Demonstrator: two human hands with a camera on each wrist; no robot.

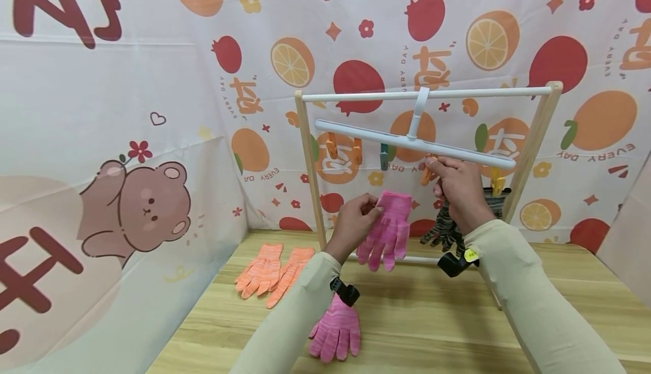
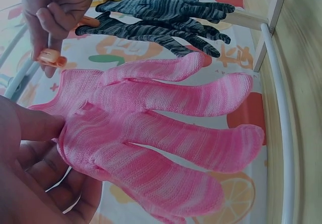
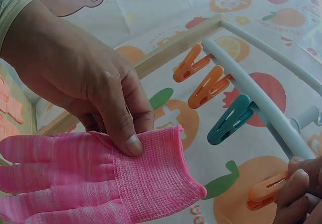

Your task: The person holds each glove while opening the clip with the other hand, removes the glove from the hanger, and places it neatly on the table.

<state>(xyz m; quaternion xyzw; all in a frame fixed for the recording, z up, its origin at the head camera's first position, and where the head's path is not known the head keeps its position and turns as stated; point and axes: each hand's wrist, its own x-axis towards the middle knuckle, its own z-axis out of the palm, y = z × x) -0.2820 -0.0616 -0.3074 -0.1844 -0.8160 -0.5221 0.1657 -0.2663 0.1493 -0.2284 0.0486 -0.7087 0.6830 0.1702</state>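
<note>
Sleeved forearms (image 1: 534,289) outstretched, left hand (image 1: 352,222) pinching pink glove (image 1: 389,226), right hand (image 1: 463,190) (raised higher) pinching orange clip (image 1: 426,177)

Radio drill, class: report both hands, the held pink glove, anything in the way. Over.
Left hand pinching pink glove at cuff, below hanger. Right hand gripping orange clip. Glove unclipped; nothing visible between it and clip.

Bare left hand (image 1: 354,220), bare right hand (image 1: 461,192), pale green long sleeves (image 1: 529,283), black wristband (image 1: 336,285) with compact black device (image 1: 348,294) on left sleeve, second black device (image 1: 451,265) at right wrist, yellow label (image 1: 471,255), marking unreadable.
</note>
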